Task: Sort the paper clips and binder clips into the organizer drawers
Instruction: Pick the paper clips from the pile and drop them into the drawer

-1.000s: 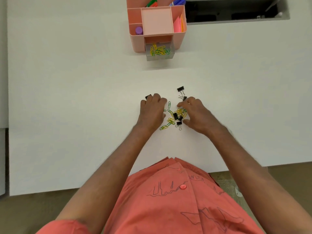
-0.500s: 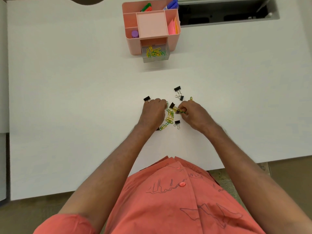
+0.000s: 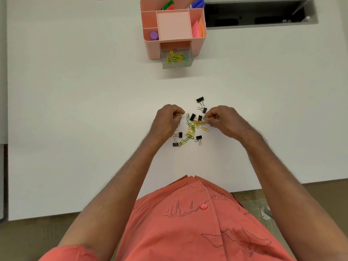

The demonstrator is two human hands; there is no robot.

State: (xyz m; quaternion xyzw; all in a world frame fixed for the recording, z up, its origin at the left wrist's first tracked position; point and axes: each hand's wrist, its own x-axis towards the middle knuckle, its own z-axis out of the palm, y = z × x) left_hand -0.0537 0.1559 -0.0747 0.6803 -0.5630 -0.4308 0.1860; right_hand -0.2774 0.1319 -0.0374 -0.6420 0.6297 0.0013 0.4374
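Note:
A heap of yellow and green paper clips [image 3: 191,130] lies on the white table, mixed with several black binder clips [image 3: 200,100]. My left hand [image 3: 166,121] is at the heap's left edge, fingers pinched on a green paper clip. My right hand [image 3: 225,120] is at the right edge, pinching paper clips at its fingertips. Farther back stands the pink organizer [image 3: 174,28]. Its clear drawer [image 3: 177,60] is pulled out and holds yellow and green paper clips.
The organizer's top compartments hold markers [image 3: 168,5], a purple cap [image 3: 154,35] and pink sticky notes [image 3: 196,29]. A dark cable slot [image 3: 259,14] opens in the table at the back right. The table's near edge runs just in front of my body.
Both hands have lifted off the heap and closed into pinches on paper clips. The left hand moved off, uncovering binder clips at the heap's lower left.

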